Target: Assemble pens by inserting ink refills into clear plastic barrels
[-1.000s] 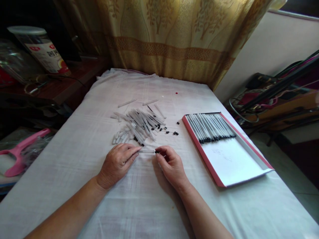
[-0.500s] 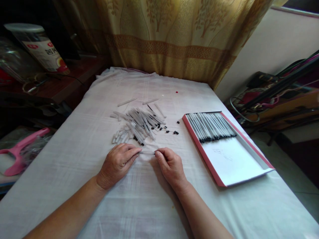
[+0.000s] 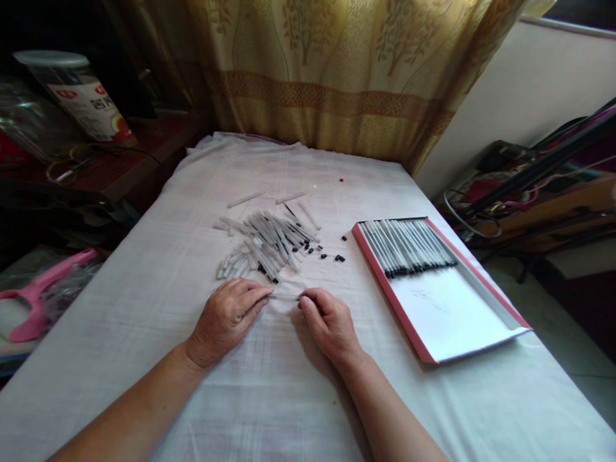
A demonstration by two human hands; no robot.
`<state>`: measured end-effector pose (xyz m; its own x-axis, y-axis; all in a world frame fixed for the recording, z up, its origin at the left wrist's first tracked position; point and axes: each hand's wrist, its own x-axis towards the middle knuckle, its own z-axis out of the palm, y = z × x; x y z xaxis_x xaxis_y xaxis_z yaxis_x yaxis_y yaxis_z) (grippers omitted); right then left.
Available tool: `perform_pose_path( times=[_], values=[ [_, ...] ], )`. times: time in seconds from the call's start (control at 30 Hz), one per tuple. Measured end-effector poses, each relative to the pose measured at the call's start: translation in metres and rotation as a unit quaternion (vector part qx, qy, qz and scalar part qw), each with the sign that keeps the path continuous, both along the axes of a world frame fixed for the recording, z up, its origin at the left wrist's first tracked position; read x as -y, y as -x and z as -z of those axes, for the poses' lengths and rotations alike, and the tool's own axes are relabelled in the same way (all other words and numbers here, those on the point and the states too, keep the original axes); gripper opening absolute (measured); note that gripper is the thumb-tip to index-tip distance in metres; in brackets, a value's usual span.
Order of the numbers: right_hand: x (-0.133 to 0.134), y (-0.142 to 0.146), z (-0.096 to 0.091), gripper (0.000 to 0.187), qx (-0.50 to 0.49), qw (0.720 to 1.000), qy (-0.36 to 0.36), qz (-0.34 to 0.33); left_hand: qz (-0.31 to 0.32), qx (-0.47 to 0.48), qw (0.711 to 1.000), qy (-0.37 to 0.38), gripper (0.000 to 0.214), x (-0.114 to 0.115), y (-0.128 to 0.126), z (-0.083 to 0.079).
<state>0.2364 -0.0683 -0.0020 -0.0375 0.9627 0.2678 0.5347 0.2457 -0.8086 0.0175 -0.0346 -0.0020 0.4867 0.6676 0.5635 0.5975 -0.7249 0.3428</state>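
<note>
My left hand (image 3: pixel 226 319) rests on the white cloth (image 3: pixel 144 289) and pinches one end of a thin clear tube (image 3: pixel 285 297). My right hand (image 3: pixel 328 323) pinches the tube's other end, fingers curled over it. Just beyond my hands lies a pile of clear tubes (image 3: pixel 262 240) with small black caps (image 3: pixel 332 256) scattered at its right. A red-edged white tray (image 3: pixel 447 314) at the right holds a row of finished tubes with black tips (image 3: pixel 409 247).
A patterned curtain (image 3: pixel 337 70) hangs behind the table. A dark shelf at the left carries a labelled jar (image 3: pixel 79 96), and a pink tool (image 3: pixel 33 295) lies lower left. Cables and dark rods (image 3: pixel 529 173) clutter the right side.
The black cap visible at the tube's right end a second ago is now covered by my right fingers, which closed in toward the left. My left hand stayed put.
</note>
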Motion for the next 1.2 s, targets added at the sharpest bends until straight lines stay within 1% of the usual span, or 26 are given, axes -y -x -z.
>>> perform_pose_path(
  times=[0.1,0.2,0.23,0.3,0.4,0.5,0.63,0.73,0.83,0.9,0.97,1.1,1.2],
  values=[
    [-0.001,0.000,0.001,0.017,-0.005,1.000,0.008,0.004,-0.002,0.000,1.000,0.005,0.020,0.000,0.000,0.000],
    [0.000,-0.002,0.002,0.021,-0.035,0.999,0.014,-0.005,-0.004,-0.002,1.000,0.008,0.020,0.000,0.001,0.000],
    [0.000,-0.003,0.002,0.018,-0.039,0.999,0.016,-0.010,-0.004,-0.003,1.000,0.008,0.020,0.000,0.001,0.000],
    [0.000,-0.003,0.002,0.012,-0.032,0.999,0.016,-0.013,-0.004,-0.002,1.000,0.006,0.020,0.000,0.001,0.000],
    [0.000,-0.003,0.001,0.015,-0.018,1.000,0.021,-0.007,-0.005,-0.001,1.000,0.006,0.020,0.000,0.000,0.000],
    [0.000,-0.003,0.001,0.018,-0.028,0.999,0.023,-0.006,-0.006,-0.001,1.000,0.009,0.020,0.000,0.000,-0.001],
    [0.000,-0.003,0.001,0.013,-0.020,1.000,0.001,-0.015,-0.005,-0.002,1.000,0.012,0.021,0.000,0.000,-0.001],
    [0.000,-0.003,0.001,0.016,-0.013,1.000,0.006,-0.008,-0.004,0.001,1.000,0.010,0.020,0.000,0.000,-0.001],
    [0.001,-0.002,0.001,0.018,-0.028,0.999,0.013,-0.009,-0.003,-0.001,1.000,0.008,0.019,0.000,-0.001,-0.001],
    [0.000,-0.003,0.003,0.016,-0.035,0.999,0.007,-0.016,-0.005,-0.006,1.000,0.007,0.019,0.000,-0.001,-0.001],
    [0.000,-0.005,0.005,0.013,-0.047,0.999,0.004,-0.007,-0.014,-0.014,1.000,0.003,0.020,0.000,0.001,-0.001],
    [-0.003,-0.014,0.009,0.015,-0.102,0.994,0.020,0.044,-0.048,-0.016,0.999,-0.011,0.022,-0.005,0.010,0.000],
    [-0.004,-0.021,0.010,0.016,-0.122,0.991,0.032,0.051,-0.049,-0.007,0.999,-0.011,0.021,-0.008,0.016,0.000]
  ],
)
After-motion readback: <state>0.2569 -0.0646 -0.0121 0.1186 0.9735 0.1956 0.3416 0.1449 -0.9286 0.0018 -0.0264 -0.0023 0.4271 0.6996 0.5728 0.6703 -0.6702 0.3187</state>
